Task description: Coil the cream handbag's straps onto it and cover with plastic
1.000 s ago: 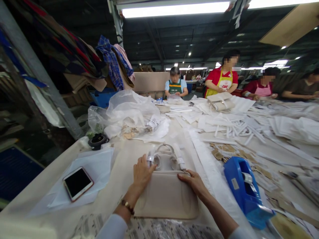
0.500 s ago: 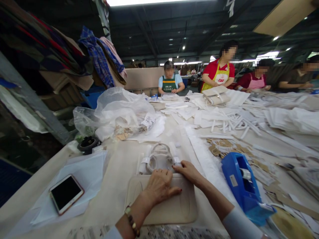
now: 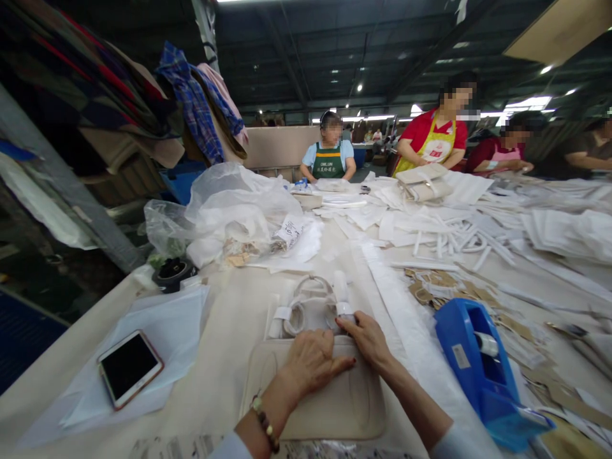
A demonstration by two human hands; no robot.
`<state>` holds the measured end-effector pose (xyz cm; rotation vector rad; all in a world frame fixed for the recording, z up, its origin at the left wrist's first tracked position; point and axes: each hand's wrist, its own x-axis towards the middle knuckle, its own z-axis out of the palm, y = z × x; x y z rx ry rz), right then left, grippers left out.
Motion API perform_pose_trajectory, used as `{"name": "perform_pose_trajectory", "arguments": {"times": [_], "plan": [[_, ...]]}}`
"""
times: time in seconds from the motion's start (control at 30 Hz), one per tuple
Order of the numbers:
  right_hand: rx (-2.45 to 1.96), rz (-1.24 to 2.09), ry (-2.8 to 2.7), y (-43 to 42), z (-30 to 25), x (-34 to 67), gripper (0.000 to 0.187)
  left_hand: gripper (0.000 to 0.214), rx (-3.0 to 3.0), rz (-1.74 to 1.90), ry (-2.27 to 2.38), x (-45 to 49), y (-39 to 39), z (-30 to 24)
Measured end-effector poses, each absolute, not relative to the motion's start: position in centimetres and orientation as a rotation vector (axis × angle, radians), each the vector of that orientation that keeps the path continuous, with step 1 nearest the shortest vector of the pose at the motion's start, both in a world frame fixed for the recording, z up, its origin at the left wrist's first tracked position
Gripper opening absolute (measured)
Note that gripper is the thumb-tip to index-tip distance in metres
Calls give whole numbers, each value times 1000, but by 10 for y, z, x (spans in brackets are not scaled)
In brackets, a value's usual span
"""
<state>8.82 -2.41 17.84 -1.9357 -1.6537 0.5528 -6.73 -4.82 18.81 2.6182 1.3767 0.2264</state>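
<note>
A beige handbag (image 3: 335, 414) lies flat in front of me, its looped handle (image 3: 313, 280) pointing away. White wrapping bands the strap on both sides, with a left band (image 3: 282, 313) and a right band (image 3: 344, 308). Across the bag's upper part rests my left hand (image 3: 310, 360), fingers bent over the top edge and thumb stretched to the right. At the top right corner, my right hand (image 3: 366, 341) grips the bag just below the right band, its thumb and finger close to the strap. The undersides of the fingers are hidden.
A blue tape dispenser (image 3: 478, 370) stands at my right, near brown cut pieces (image 3: 444, 287). To the left, a phone (image 3: 130, 368) lies on white sheets. Plastic bags (image 3: 239, 197) and white strips (image 3: 468, 239) cover the far table. Several people work across it.
The view has shifted slightly, so most things sit a little further right. Both hands stay on the handbag with nearly the same hold. The person opposite has lifted their head.
</note>
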Motion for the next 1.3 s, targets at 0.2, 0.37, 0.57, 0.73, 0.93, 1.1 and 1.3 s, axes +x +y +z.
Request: {"name": "perform_pose_trajectory", "arguments": {"times": [0.2, 0.37, 0.57, 0.73, 0.93, 1.1, 1.3], "plan": [[-1947, 386, -1635, -30, 171, 88, 29, 54, 2609, 288, 1416, -63, -41, 177], [-1418, -193, -1824, -50, 158, 69, 31, 30, 2612, 484, 1413, -65, -40, 160], [-1157, -438, -1933, -59, 128, 47, 44, 32, 2600, 823, 1345, -91, -42, 152], [-1195, -513, -2062, -59, 133, 48, 43, 35, 1760, 949, 2123, -114, -24, 171], [-1235, -449, -2122, -63, 143, 46, 30, 22, 1600, 796, 1909, -132, 4, 159], [-1284, -408, -2138, -61, 144, 41, 24, 22, 1638, 829, 1844, -132, 6, 150], [-1293, -378, -2141, -61, 142, 42, 24, 37, 1888, 993, 2062, -107, -12, 163]]}}
